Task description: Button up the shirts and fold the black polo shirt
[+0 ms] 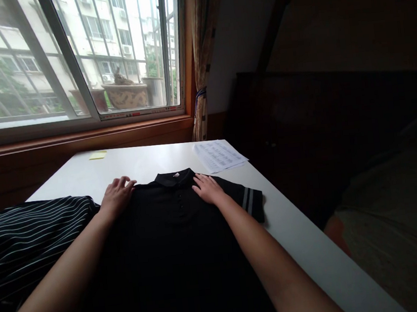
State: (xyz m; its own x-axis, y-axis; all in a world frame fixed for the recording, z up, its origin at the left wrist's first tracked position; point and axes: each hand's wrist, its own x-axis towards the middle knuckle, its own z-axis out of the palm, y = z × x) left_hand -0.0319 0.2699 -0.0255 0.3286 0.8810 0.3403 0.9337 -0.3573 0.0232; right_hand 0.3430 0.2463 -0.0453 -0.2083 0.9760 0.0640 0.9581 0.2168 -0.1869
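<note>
A black polo shirt [174,259] lies spread front side up, its collar [175,177] pointing toward the window. Two grey stripes cross the sleeve on the right, while the left sleeve is mostly hidden by my arm. My left hand [118,195] rests at the shirt's left shoulder, fingers bent a little and apart. On the right side of the chest, just below the collar, my right hand [208,188] lies flat with its fingers stretched out. Neither hand grips the cloth. Left of the polo shirt is a black garment with thin white stripes [34,239].
The white table [296,246] carries printed sheets of paper [219,156] at its far right corner and a yellow sticky note [97,155] at the far left. Beyond stands a barred window with potted plants outside, beside a tied curtain [200,77]. Dark furniture stands to the right.
</note>
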